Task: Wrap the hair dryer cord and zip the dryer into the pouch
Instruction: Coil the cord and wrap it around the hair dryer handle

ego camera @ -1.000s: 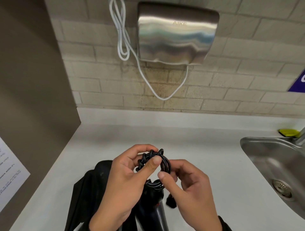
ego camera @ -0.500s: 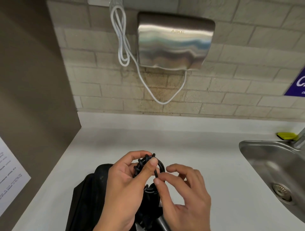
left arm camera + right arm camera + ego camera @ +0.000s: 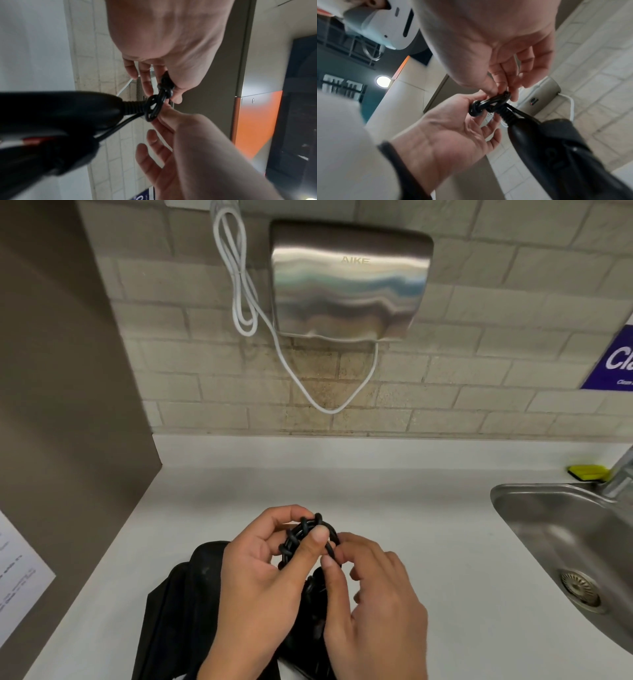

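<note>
Both hands hold a small coil of black cord (image 3: 300,537) above the white counter. My left hand (image 3: 310,527) grips the coil, its thumb pressed across the front. My right hand (image 3: 334,556) pinches the coil's lower right side; in the right wrist view its thumb and forefinger pinch a cord loop (image 3: 500,98). The cord runs through a ribbed sleeve into the black hair dryer (image 3: 60,108), whose handle (image 3: 539,142) hangs below the coil. In the head view the dryer is mostly hidden under my hands. The black pouch (image 3: 178,611) lies on the counter beneath my left hand.
A steel sink (image 3: 548,542) is set into the white counter (image 3: 411,501) at the right, with a yellow sponge (image 3: 587,472) behind it. A metal hand dryer (image 3: 349,282) and its white cable (image 3: 239,285) hang on the brick wall. A brown panel (image 3: 68,371) closes off the left.
My right hand's fingers, spread beside the coil half a second ago, have closed onto its lower right side. The left hand keeps its grip in about the same place.
</note>
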`<act>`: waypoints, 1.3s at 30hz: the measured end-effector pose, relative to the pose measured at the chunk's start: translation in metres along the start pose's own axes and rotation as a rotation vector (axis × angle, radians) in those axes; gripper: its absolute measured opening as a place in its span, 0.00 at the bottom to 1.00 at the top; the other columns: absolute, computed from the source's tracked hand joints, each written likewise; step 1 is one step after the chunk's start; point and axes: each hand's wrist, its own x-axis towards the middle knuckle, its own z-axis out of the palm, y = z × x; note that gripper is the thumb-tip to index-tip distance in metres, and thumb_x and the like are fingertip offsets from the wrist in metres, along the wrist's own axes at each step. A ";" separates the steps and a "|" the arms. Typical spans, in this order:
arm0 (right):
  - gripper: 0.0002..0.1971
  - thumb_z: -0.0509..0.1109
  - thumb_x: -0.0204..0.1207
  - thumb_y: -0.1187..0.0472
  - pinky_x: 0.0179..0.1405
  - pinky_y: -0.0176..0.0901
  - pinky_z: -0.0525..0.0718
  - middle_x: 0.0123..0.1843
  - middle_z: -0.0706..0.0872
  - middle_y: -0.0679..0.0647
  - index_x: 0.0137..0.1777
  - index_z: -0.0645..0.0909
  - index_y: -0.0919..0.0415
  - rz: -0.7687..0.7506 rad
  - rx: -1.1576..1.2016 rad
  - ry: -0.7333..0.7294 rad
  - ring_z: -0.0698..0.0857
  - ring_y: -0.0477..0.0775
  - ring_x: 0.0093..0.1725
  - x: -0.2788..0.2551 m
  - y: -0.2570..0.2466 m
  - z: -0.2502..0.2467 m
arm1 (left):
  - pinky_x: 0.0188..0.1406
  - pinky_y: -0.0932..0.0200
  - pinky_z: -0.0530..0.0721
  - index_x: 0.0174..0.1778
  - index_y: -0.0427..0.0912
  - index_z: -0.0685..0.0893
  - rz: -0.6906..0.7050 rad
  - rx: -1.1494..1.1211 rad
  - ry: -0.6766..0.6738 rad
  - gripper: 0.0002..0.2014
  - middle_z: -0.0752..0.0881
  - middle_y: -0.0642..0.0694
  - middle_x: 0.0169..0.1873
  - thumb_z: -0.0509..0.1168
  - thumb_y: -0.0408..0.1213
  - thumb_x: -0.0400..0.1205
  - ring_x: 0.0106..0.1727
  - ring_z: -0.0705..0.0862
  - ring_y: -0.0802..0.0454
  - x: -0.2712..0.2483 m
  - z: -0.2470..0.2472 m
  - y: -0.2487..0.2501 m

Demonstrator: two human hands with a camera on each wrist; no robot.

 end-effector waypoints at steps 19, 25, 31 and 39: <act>0.14 0.58 0.73 0.37 0.43 0.26 0.74 0.45 0.82 0.38 0.46 0.81 0.41 0.258 0.421 -0.438 0.79 0.39 0.44 0.027 0.029 -0.044 | 0.34 0.73 0.78 0.44 0.58 0.89 0.126 0.257 -0.107 0.11 0.93 0.57 0.33 0.75 0.53 0.67 0.31 0.86 0.64 0.012 0.001 -0.012; 0.11 0.66 0.79 0.50 0.26 0.27 0.72 0.31 0.84 0.52 0.35 0.75 0.48 0.097 0.210 -0.439 0.79 0.44 0.28 0.029 0.020 -0.053 | 0.31 0.58 0.86 0.44 0.60 0.87 0.107 0.301 -0.086 0.09 0.92 0.52 0.30 0.74 0.53 0.69 0.30 0.89 0.51 0.007 0.007 -0.011; 0.10 0.73 0.75 0.66 0.27 0.40 0.84 0.31 0.89 0.59 0.36 0.78 0.54 0.257 0.443 -0.470 0.83 0.43 0.22 0.027 0.018 -0.047 | 0.26 0.38 0.82 0.47 0.58 0.85 0.156 0.360 -0.061 0.12 0.84 0.36 0.23 0.72 0.57 0.72 0.27 0.81 0.31 0.004 0.011 -0.013; 0.06 0.73 0.76 0.55 0.23 0.35 0.74 0.30 0.88 0.42 0.43 0.78 0.44 0.004 0.314 -0.304 0.75 0.47 0.23 0.026 0.033 -0.044 | 0.23 0.54 0.79 0.43 0.57 0.85 0.122 0.312 -0.086 0.07 0.85 0.38 0.21 0.73 0.52 0.73 0.26 0.83 0.36 0.007 0.011 -0.013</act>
